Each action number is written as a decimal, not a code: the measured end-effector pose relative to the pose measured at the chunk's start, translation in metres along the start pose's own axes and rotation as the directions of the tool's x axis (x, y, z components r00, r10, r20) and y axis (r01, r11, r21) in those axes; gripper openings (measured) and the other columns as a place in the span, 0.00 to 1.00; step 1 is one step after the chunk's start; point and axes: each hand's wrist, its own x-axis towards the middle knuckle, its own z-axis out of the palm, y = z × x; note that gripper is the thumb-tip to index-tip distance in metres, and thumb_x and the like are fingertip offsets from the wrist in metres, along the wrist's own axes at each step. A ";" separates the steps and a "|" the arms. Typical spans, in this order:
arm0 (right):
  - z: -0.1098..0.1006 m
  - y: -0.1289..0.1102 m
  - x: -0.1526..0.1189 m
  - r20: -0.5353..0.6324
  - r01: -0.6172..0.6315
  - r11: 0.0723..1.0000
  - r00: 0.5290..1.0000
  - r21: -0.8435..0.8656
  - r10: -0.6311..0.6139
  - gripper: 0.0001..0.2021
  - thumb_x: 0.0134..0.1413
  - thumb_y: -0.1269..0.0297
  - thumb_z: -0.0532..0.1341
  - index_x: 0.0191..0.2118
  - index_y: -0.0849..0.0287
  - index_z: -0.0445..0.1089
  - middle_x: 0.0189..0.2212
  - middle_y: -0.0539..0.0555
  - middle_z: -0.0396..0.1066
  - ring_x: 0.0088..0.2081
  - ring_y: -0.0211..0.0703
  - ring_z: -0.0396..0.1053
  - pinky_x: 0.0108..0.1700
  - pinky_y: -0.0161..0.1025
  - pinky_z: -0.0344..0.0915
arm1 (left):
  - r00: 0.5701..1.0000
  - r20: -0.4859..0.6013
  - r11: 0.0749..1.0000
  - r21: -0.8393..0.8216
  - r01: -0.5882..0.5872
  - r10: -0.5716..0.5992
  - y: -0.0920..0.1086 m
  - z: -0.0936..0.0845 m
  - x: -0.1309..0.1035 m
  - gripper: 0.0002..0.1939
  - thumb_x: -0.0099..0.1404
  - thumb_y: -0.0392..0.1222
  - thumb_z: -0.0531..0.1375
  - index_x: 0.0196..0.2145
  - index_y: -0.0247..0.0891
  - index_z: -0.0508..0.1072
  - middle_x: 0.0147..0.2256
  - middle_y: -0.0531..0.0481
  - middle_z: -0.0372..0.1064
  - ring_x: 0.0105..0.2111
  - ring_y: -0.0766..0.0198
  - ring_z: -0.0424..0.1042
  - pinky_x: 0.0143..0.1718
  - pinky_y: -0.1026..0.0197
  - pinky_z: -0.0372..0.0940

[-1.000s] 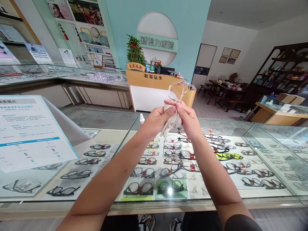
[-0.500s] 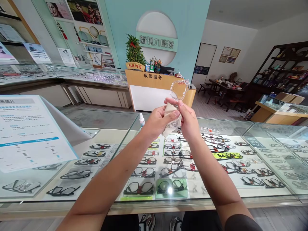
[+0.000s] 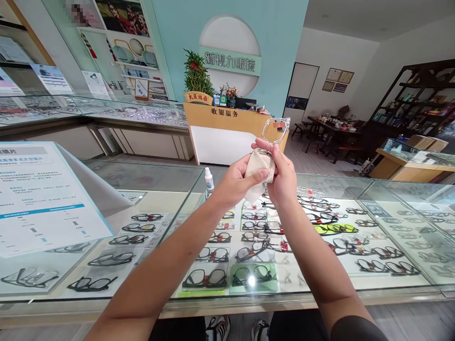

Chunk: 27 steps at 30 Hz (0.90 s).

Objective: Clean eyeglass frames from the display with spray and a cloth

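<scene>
Above the glass display case, both my hands are closed around a pair of clear-framed eyeglasses (image 3: 263, 134). One lens of the eyeglasses sticks up past my fingers, with a small red tag near its upper edge. A beige cleaning cloth (image 3: 258, 166) wraps the other lens, which it hides. My left hand (image 3: 239, 176) pinches the cloth over that lens, thumb in front and fingers behind. My right hand (image 3: 285, 176) grips the eyeglasses near the middle of the frame, its thumb and fingertips beside the cloth.
A small white spray bottle (image 3: 209, 179) stands on the glass case (image 3: 298, 299), left of my hands. Inside lie several rows of eyeglasses (image 3: 205, 278). A printed sign (image 3: 46, 199) stands on the left. Beyond is a wooden cashier counter (image 3: 227, 137) with a potted plant (image 3: 197, 73).
The eyeglasses have shifted slightly right and tilted. My left thumb has moved across the cloth, which now covers more of the lower lens.
</scene>
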 end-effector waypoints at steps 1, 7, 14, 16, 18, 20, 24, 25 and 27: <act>0.000 0.000 0.000 -0.001 0.001 1.000 1.000 -0.006 -0.001 0.24 0.70 0.40 0.62 0.53 0.53 0.84 0.54 0.57 0.82 0.54 0.51 0.79 0.53 0.46 0.77 | 1.000 0.000 1.000 0.001 -0.004 0.004 -0.001 0.000 0.000 0.26 0.61 0.53 0.79 0.50 0.36 0.78 0.37 0.49 0.79 0.35 0.64 0.76 0.35 0.65 0.67; 0.005 0.002 -0.007 -0.004 -0.069 0.996 0.998 -0.056 0.069 0.29 0.69 0.35 0.60 0.60 0.50 0.82 0.57 0.56 0.81 0.23 0.34 0.59 0.22 0.38 0.60 | 0.998 -0.041 0.999 -0.001 -0.038 0.038 -0.007 -0.001 -0.001 0.23 0.66 0.53 0.75 0.51 0.39 0.75 0.35 0.52 0.78 0.30 0.67 0.76 0.33 0.64 0.71; 0.014 0.005 -0.014 0.059 -0.055 0.996 0.996 -0.071 0.060 0.27 0.71 0.35 0.59 0.60 0.45 0.81 0.60 0.53 0.80 0.21 0.31 0.48 0.20 0.36 0.57 | 0.970 -0.229 0.996 -0.023 -0.087 0.080 -0.002 0.011 -0.003 0.24 0.64 0.59 0.76 0.42 0.39 0.75 0.24 0.56 0.73 0.21 0.70 0.69 0.22 0.67 0.65; 0.016 0.005 -0.015 0.087 -0.031 0.996 0.995 -0.086 0.039 0.26 0.71 0.36 0.58 0.59 0.46 0.82 0.60 0.54 0.80 0.21 0.31 0.50 0.20 0.37 0.60 | 0.956 -0.283 0.996 -0.007 -0.089 0.084 0.000 0.014 -0.005 0.24 0.63 0.61 0.76 0.39 0.39 0.74 0.22 0.57 0.71 0.19 0.70 0.66 0.20 0.67 0.63; 0.016 0.004 -0.016 0.114 -0.008 0.996 0.993 -0.085 0.018 0.25 0.71 0.36 0.59 0.56 0.46 0.83 0.61 0.54 0.79 0.21 0.31 0.51 0.20 0.38 0.61 | 0.943 -0.321 0.996 0.021 -0.089 0.091 0.001 0.016 -0.007 0.24 0.64 0.62 0.74 0.37 0.39 0.74 0.21 0.57 0.70 0.17 0.71 0.64 0.19 0.66 0.62; 0.016 0.003 -0.017 0.125 0.006 0.996 0.992 -0.089 0.006 0.25 0.71 0.37 0.60 0.55 0.46 0.83 0.58 0.54 0.79 0.21 0.31 0.53 0.21 0.39 0.62 | 0.934 -0.343 0.995 0.051 -0.082 0.094 0.001 0.015 -0.007 0.24 0.67 0.64 0.72 0.37 0.40 0.74 0.20 0.57 0.69 0.17 0.70 0.64 0.18 0.66 0.61; 0.011 0.000 -0.015 0.104 -0.016 0.994 0.994 -0.104 0.027 0.28 0.70 0.34 0.60 0.57 0.48 0.83 0.31 0.51 0.72 0.20 0.34 0.53 0.22 0.39 0.60 | 0.951 -0.304 0.997 0.064 -0.039 0.057 0.000 0.008 -0.005 0.27 0.71 0.69 0.66 0.35 0.41 0.74 0.21 0.54 0.72 0.18 0.67 0.69 0.20 0.64 0.66; 0.010 -0.001 -0.014 0.096 -0.035 0.994 0.994 -0.105 0.045 0.29 0.69 0.34 0.60 0.58 0.49 0.83 0.25 0.48 0.65 0.19 0.35 0.50 0.21 0.38 0.57 | 0.962 -0.270 0.998 0.056 -0.022 0.037 0.001 0.005 -0.004 0.28 0.70 0.70 0.65 0.35 0.40 0.74 0.23 0.52 0.74 0.20 0.65 0.72 0.22 0.62 0.68; 0.007 -0.002 -0.012 0.079 -0.071 0.992 0.994 -0.106 0.079 0.30 0.69 0.33 0.59 0.57 0.50 0.83 0.20 0.44 0.51 0.19 0.35 0.44 0.20 0.36 0.49 | 0.983 -0.185 0.999 0.038 0.018 -0.010 0.004 0.000 -0.003 0.28 0.68 0.70 0.67 0.37 0.39 0.77 0.27 0.49 0.78 0.26 0.61 0.78 0.27 0.60 0.73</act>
